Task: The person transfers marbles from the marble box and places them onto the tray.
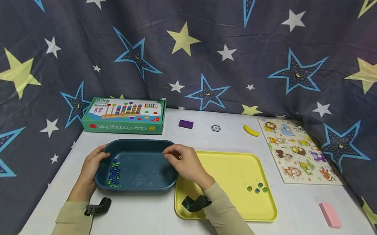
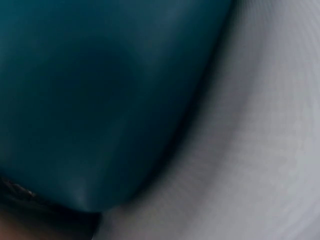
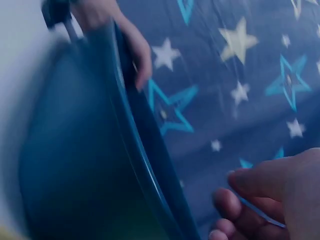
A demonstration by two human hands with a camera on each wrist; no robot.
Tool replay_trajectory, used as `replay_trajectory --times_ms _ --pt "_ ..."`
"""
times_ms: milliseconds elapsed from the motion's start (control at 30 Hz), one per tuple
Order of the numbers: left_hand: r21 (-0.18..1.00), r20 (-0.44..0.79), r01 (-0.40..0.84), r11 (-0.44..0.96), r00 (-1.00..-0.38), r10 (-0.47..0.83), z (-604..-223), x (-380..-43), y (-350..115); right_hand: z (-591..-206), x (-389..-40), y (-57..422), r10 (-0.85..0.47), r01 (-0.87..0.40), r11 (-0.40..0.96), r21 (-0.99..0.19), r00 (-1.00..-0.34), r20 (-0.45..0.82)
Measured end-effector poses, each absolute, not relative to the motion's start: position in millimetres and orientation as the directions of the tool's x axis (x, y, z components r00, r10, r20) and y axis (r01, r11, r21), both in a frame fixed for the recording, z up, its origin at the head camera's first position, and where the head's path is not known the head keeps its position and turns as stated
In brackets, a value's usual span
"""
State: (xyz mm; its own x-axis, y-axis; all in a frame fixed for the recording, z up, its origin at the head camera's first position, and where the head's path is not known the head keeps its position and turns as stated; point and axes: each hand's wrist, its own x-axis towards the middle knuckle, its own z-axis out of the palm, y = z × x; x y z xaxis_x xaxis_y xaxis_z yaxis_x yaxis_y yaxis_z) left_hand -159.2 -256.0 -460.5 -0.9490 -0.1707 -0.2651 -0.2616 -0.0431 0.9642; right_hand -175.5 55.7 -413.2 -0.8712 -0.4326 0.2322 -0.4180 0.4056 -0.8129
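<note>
A dark teal basin [image 1: 143, 166] stands on the table, with several blue and green glass marbles [image 1: 114, 172] gathered along its left side. My left hand [image 1: 91, 166] grips the basin's left end, thumb over the rim; the basin's outer wall [image 2: 90, 110] fills much of the left wrist view. Over the basin's right end is my right hand [image 1: 185, 162], palm down and fingers loosely bent. In the right wrist view, the right hand's fingertips [image 3: 227, 202] show beside the basin rim, with no object visible between them. Several more marbles [image 1: 257, 190] lie on the yellow tray [image 1: 224, 166].
Behind the basin lies a green Ring Challenge Game box [image 1: 125, 117]. Along the back are a purple block [image 1: 186, 124], a poker chip [image 1: 216, 128] and a toy banana [image 1: 251, 130]. An animal puzzle board [image 1: 299, 152] and a pink block [image 1: 330, 215] lie at right. A star-patterned curtain [image 1: 150, 15] hangs behind.
</note>
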Motion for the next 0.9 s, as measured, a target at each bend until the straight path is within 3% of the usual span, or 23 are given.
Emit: replay_trajectory --times_ms 300,567,900 --pt "0.965 -0.261 -0.256 -0.051 -0.946 -0.193 -461 -160 -255 -410 -156 7 -0.6 -0.523 0.342 -0.78 -0.761 0.248" --pt "0.967 -0.255 -0.252 -0.043 -0.947 -0.193 -458 -159 -252 -421 -164 -32 -0.7 -0.29 0.325 -0.9 -0.713 -0.023" --pt "0.968 -0.25 -0.242 -0.069 -0.954 -0.163 -460 -158 -256 -433 -168 -59 -0.793 -0.5 0.497 -0.71 -0.593 -0.137"
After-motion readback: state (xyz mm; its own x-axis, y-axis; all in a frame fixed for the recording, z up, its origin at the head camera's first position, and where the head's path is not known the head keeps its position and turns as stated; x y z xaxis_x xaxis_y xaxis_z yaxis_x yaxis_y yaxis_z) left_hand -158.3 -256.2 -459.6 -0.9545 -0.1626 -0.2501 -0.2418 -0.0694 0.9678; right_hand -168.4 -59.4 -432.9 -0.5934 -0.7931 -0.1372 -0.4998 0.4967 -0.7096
